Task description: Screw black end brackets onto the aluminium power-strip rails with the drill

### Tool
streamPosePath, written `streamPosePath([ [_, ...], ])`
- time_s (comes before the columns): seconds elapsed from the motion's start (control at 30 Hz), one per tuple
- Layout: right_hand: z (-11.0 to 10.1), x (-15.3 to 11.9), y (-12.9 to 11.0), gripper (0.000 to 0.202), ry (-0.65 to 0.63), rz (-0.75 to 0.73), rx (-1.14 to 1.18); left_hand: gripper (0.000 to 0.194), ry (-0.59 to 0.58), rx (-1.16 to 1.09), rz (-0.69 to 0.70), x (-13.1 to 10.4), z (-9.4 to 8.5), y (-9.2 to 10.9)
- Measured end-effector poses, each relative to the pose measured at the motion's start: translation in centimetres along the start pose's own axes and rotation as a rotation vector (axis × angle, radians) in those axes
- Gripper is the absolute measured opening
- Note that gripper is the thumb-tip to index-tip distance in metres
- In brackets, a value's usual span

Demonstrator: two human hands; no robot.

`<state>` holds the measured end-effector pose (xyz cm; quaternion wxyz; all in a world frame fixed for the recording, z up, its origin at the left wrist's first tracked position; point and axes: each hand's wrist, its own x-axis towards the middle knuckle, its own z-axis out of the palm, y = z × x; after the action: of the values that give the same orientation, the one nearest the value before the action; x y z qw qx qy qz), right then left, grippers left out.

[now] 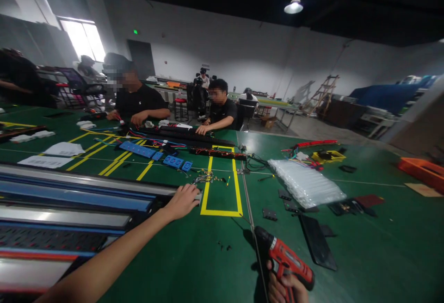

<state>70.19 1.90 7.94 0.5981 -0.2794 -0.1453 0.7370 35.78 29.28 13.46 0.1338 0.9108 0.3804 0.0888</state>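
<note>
My left hand (183,201) is stretched forward, its fingers bent over the black end of a long silver metal bar (86,176) at the left. In my right hand (286,288), at the lower right, is a red and black cordless drill (289,259), gripped by the handle. The drill's long bit points forward and left, above the green table. Between the two hands a few small dark screws (224,246) lie loose. Just beyond my left fingers is a scatter of small metal parts (204,178), partly inside a yellow tape rectangle (222,213).
More long bars (62,215) lie at the left. Blue socket strips (142,150) and wiring lie farther back. A bubble-wrapped bundle (307,182), a black plate (317,243) and an orange bin (421,171) are on the right. Two co-workers (142,102) work across the table.
</note>
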Motion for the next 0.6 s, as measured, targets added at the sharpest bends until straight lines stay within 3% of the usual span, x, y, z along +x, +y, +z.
streamPosePath([
  [0.17,0.5,-0.6,0.3,0.027,0.003,-0.049,0.061,0.016,0.047,0.038,0.187,1.2,2.7,7.1],
  [0.33,-0.5,-1.1,0.4,0.029,-0.043,-0.101,0.06,0.018,0.093,0.027,0.258,5.5,6.8,14.1],
  [0.5,-1.1,-1.2,0.1,0.031,-0.045,-0.126,0.028,0.048,0.151,0.002,0.21,10.9,11.2,19.0],
  [0.6,-0.9,-1.2,-0.1,0.032,-0.054,-0.091,0.002,0.037,0.168,0.004,0.234,12.8,13.1,21.3],
])
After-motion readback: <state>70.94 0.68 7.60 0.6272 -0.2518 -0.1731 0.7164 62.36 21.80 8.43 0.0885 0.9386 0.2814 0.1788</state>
